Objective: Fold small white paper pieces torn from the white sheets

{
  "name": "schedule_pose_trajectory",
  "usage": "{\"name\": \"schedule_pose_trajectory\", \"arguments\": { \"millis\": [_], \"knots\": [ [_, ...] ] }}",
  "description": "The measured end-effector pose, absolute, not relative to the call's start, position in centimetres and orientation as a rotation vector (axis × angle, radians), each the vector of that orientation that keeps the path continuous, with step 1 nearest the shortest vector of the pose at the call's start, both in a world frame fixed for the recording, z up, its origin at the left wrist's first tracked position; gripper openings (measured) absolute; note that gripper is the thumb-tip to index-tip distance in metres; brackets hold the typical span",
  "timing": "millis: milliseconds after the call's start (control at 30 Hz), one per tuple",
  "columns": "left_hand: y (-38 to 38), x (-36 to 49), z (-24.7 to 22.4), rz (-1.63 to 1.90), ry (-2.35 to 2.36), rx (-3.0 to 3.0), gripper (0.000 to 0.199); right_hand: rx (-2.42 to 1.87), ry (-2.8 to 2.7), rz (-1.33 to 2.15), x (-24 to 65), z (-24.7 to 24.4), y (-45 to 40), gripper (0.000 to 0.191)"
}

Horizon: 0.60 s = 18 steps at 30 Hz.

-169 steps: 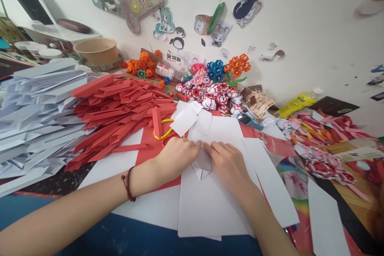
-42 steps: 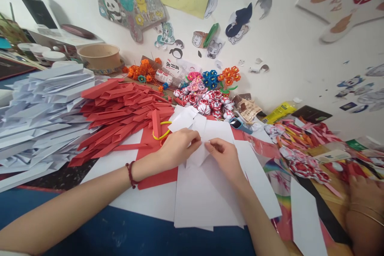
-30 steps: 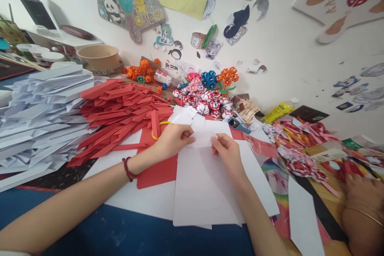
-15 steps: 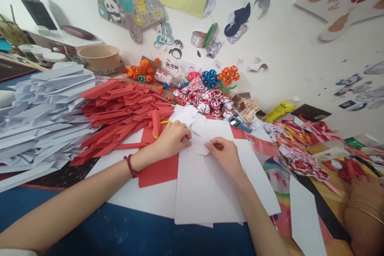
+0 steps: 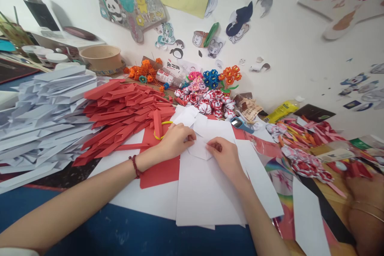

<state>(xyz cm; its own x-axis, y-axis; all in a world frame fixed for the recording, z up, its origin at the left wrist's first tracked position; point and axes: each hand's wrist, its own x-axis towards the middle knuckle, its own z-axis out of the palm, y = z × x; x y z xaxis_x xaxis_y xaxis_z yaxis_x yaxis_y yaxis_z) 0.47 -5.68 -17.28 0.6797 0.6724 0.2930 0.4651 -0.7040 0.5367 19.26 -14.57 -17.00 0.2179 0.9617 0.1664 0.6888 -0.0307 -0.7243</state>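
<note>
A small piece of white paper [image 5: 200,150] is held between my two hands, over larger white sheets [image 5: 210,196]. My left hand [image 5: 179,138] pinches its left edge, fingers curled. At the right edge, the thumb and fingertips of my right hand [image 5: 221,150] close on the same piece. More small white papers [image 5: 185,116] lie just beyond my left hand. Beside that hand are yellow-handled scissors [image 5: 157,136], partly covered by a folded red strip [image 5: 157,122]. A red sheet [image 5: 160,172] lies under my left wrist.
Folded white strips [image 5: 51,116] and folded red strips [image 5: 126,112] are heaped at the left. Red-and-white paper flowers [image 5: 214,102] and a blue-handled tool [image 5: 241,125] lie at the back. Another person's hand [image 5: 364,192] is at the far right, near colourful strips [image 5: 312,132].
My left hand has moved slightly right, nearer my right hand. The small paper between them has shifted and now shows more of its lower edge. The view has moved a little.
</note>
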Motion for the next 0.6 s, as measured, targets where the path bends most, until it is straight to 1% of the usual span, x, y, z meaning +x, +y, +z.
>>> {"name": "schedule_pose_trajectory", "arguments": {
  "millis": [167, 267, 367, 600],
  "knots": [
    [-5.57, 0.49, -17.55, 0.663, 0.842, 2.49, 0.01, -1.741, -1.633, 0.523, 19.66, -17.25, -14.52, 0.013],
    [-5.55, 0.44, -17.53, 0.662, 0.81, 2.505, 0.011, -1.72, -1.659, 0.509, 19.62, -17.26, -14.54, 0.011],
    [-5.59, 0.42, -17.47, 0.672, 0.777, 2.524, 0.014, -1.68, -1.702, 0.445, 19.43, -17.3, -14.54, 0.009],
    [-5.79, 0.71, -17.9, 0.714, 0.752, 2.577, 0.014, -1.617, -1.813, 0.25, 19.27, -17.76, -14.69, 0.014]
  ]
}}
